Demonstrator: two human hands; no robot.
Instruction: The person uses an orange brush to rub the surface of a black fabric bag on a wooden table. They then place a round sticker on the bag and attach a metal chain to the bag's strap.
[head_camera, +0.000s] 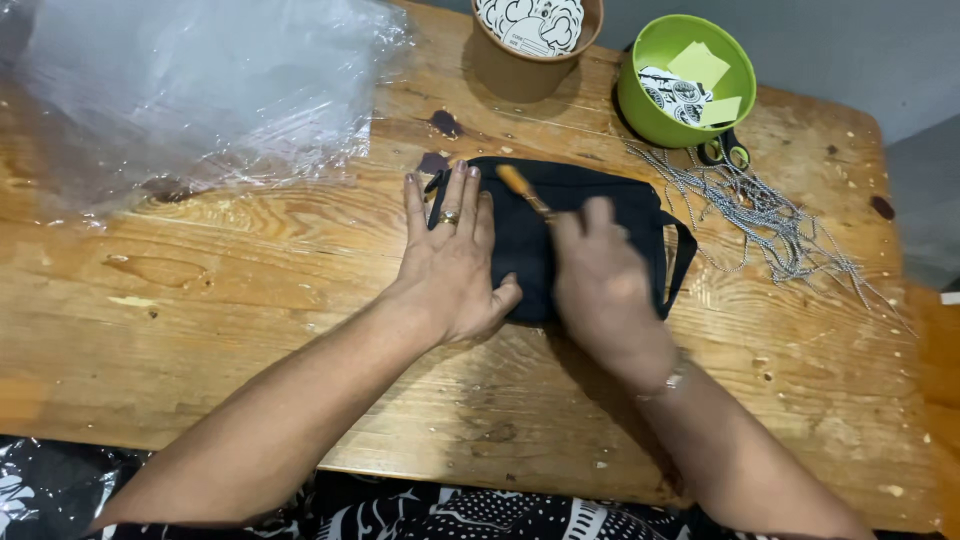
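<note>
My left hand (455, 268) lies flat, fingers spread, pressing the black pouch (560, 235) at mid-tabletop (250, 300). My right hand (600, 285) (blurred) is clenched round a wooden-handled tool (522, 187), tip on the pouch. Ball chains (770, 220) lie just right of it; green bowl (690, 110), brown cup (530, 65) and clear plastic sheet (200, 90) beyond.

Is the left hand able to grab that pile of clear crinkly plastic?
Probably yes: the left hand lies flat on the black fabric pouch, and only bare wooden table separates it from the clear crinkly plastic.
</note>
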